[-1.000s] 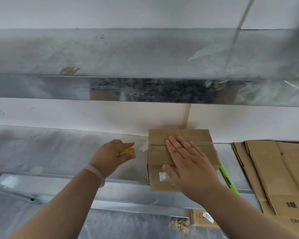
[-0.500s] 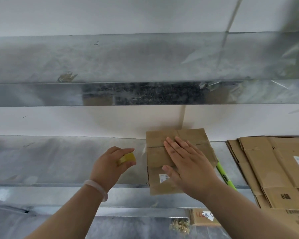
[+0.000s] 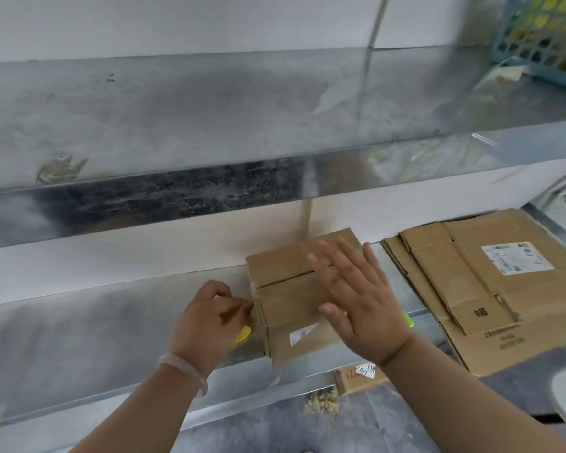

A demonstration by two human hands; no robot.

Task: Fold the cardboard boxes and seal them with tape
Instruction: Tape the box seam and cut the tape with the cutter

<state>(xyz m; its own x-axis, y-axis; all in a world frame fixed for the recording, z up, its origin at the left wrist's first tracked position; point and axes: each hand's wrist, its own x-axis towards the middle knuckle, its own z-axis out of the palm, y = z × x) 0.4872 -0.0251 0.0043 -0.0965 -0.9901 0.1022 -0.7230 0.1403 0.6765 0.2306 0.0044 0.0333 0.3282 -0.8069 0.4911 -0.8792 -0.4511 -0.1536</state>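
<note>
Left hand: since a second ago it has come right, from clear of the box to its left side. My left hand [image 3: 209, 318] has its fingers curled round a small yellow object [image 3: 244, 333], which shows just below the fingertips.
Bracelet: a pale translucent band [image 3: 182, 369] sits on the left wrist, behind that grip.
Shelf: a grey metal shelf [image 3: 79, 338] runs under both hands.
Box: the small brown cardboard box [image 3: 285, 289] stands immediately right of the left grip, at the shelf's front edge. Its flaps are closed with a seam across the top, and a white label is on the near face. The left fingertips are at its upper left edge; with the blur I cannot tell if they touch.
Right hand: my right hand [image 3: 363, 305] is flat, fingers straight and spread, holding nothing. It lies over the right half of the box top. I cannot tell whether it presses or hovers.
Green tip: a bright green end [image 3: 408, 320] peeks out just right of the right palm, the rest hidden.
Flat cardboard: a stack of flattened brown cardboard sheets [image 3: 464, 289] lies on the same shelf, right of the right hand and apart from the box. The top sheet carries a white shipping label.
Basket: a teal plastic lattice basket [image 3: 543, 37] sits on the upper shelf, far above and right of both hands.
</note>
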